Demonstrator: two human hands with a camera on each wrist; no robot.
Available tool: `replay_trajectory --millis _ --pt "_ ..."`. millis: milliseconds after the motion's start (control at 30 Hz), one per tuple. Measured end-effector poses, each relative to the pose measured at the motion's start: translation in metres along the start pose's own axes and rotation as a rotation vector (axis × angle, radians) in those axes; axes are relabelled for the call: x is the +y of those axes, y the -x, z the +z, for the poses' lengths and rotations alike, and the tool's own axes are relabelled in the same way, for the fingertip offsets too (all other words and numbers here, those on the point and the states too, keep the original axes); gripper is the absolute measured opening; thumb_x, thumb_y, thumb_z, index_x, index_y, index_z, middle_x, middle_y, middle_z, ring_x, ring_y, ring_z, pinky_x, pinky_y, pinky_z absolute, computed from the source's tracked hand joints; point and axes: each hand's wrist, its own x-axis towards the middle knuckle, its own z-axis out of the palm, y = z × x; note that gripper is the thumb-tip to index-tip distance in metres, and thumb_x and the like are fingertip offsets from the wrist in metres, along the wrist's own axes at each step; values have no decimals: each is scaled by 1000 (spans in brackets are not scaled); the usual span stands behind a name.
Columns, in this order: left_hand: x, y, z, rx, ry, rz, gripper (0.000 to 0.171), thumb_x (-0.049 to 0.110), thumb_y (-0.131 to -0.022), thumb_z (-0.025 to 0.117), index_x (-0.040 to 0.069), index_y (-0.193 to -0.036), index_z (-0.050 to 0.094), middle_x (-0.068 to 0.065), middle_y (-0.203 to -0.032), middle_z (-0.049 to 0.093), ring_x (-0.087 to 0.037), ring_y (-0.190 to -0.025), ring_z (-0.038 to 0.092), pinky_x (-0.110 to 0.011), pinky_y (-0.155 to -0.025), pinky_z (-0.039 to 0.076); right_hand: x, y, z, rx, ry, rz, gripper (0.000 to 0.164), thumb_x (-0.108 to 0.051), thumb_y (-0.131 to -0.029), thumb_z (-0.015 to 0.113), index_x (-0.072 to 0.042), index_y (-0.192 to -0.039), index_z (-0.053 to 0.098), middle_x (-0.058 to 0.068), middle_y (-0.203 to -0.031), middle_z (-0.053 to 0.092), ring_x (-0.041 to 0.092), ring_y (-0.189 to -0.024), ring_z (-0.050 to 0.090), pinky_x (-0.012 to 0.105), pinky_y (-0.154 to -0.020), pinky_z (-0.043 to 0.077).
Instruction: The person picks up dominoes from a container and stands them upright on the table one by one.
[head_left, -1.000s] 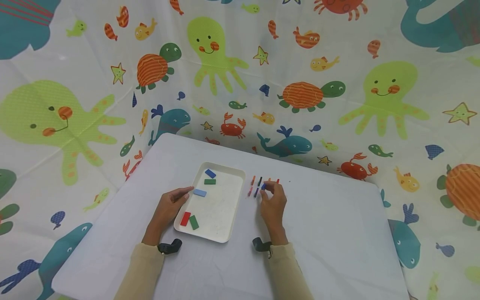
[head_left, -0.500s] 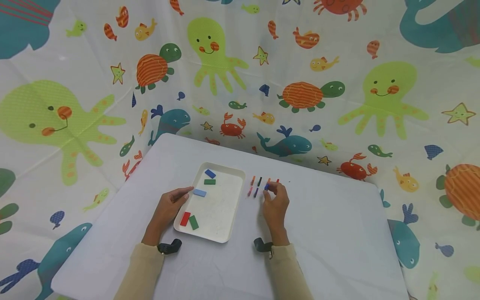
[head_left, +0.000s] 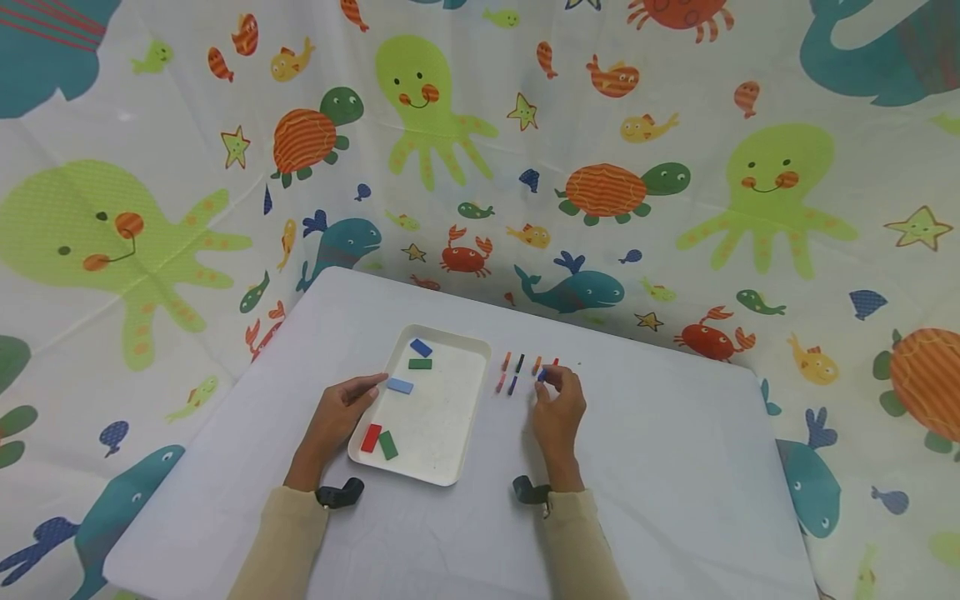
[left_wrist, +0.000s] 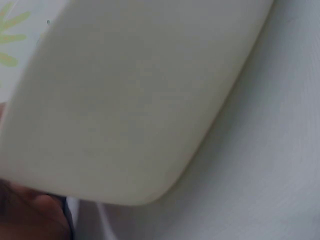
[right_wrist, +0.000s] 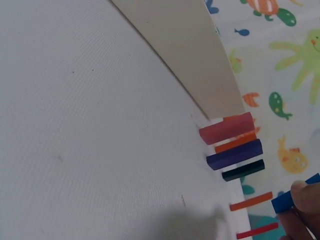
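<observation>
My right hand (head_left: 558, 417) pinches a small blue block (right_wrist: 283, 201) between thumb and fingers, just above the table. Beside it, thin blocks stand on edge in two short rows: a pink block (right_wrist: 227, 128), a purple block (right_wrist: 235, 155), a dark green block (right_wrist: 243, 170), an orange block (right_wrist: 251, 201) and a red block (right_wrist: 257, 231) among them. My left hand (head_left: 337, 417) holds the left rim of a white tray (head_left: 442, 433). Inside the tray lie a light blue block (head_left: 400, 386), a dark blue block (head_left: 421, 347), a red block (head_left: 371, 438) and two green blocks (head_left: 387, 445).
A white cloth covers the table (head_left: 660, 467). A curtain (head_left: 480, 217) printed with sea animals hangs behind and along the sides. A tiny dark speck (head_left: 579, 363) lies right of the rows. Each wrist wears a black camera band (head_left: 340, 493).
My right hand has moved a little to the right with the blue block, uncovering an orange block in the back row. The left hand and the tray have stayed put.
</observation>
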Motion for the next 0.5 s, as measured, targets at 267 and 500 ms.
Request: replay_trajectory --millis 267,500 --pt "1 1 0 -1 -14 -7 40 28 -109 62 20 -148 64 -11 -158 58 -35 -148 54 -42 -113 50 7 0 -3 0 17 33 29 0 -100 70 -13 -126 65 6 -123 69 24 -120 67 47 -113 55" --pt "2 2 0 0 -3 -18 40 29 -108 64 21 -147 65 -9 -157 59 -33 -148 54 -44 -114 50 9 1 -3 -23 14 65 29 -1 -100 70 -14 -125 66 4 -122 70 24 -120 66 46 -113 54"
